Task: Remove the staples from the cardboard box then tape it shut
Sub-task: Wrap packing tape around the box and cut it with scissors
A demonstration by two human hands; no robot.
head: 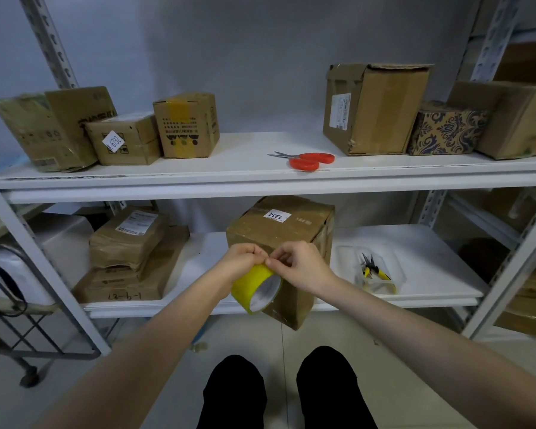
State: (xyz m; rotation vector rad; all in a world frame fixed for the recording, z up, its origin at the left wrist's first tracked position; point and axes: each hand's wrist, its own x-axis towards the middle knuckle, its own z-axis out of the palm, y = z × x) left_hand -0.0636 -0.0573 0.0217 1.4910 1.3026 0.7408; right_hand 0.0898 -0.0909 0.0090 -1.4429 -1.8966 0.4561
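Both hands are raised in front of the lower shelf [430,258], and you hold the tape roll [252,289] between them. It is yellow, with its open core facing you and to the right.

Left hand [240,260]: fingers [254,251] curled over the top of the roll, clamped on it. Right hand [304,267]: thumb and forefinger pressed together in a pinch at the roll's upper edge, just beside the left fingertips. Whether a loose tape end is caught in that pinch, you cannot tell; it is too small to see.

The cardboard box [291,224] sits on the lower shelf directly behind the roll, turned with one corner toward you. A white label [277,216] reading 1314 is on its top face. Its near lower corner shows past the shelf's front edge. The staples and the flaps cannot be made out from here.

To the right of the box on the same shelf, a clear tray [395,269] holds yellow-handled pliers [372,269]. To the left is a stack of flat parcels [127,252].

On the upper shelf [245,156], red-handled scissors [307,159] lie near the front edge, well apart from your hands. Other boxes are grouped at the left [186,125] and right [378,109].
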